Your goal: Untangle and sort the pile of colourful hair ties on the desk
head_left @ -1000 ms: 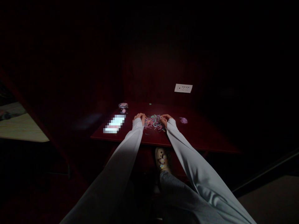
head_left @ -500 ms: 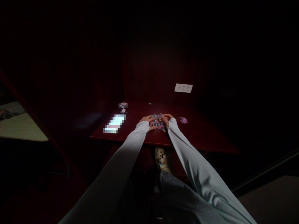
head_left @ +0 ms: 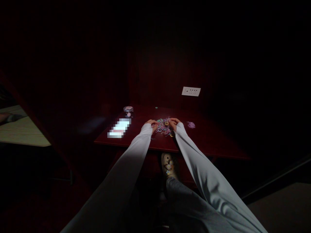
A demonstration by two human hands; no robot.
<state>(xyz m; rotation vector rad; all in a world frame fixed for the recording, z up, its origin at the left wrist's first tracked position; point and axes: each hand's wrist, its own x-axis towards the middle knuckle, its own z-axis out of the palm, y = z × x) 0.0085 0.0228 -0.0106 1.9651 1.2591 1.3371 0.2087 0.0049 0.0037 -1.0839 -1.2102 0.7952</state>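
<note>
A loose pile of small coloured hair ties (head_left: 161, 128), mostly purple and pink with some green and yellow, lies on the dark red desk (head_left: 141, 142). My left hand (head_left: 151, 124) is at the pile's left edge with its fingers drawn together; what they pinch, if anything, is too small to make out. On the other side, my right hand (head_left: 174, 123) has its fingers closed, with purple hair ties at the fingertips. A yellow hair tie (head_left: 166, 123) shows between the hands. Apart from the pile, a small purple bunch of hair ties (head_left: 191, 125) sits to the right.
A lit, pixelated phone-like screen (head_left: 119, 128) lies at the left, with a clear lidded jar (head_left: 128, 111) behind it. One green hair tie (head_left: 156, 107) is near the back wall, below a white socket plate (head_left: 191, 91). Another person's arm (head_left: 9, 117) rests on a pale table (head_left: 24, 131).
My left hand has drawn back leftward off the pile, and its spread fingers have come together. My right hand stays almost in place at the pile's right edge.
</note>
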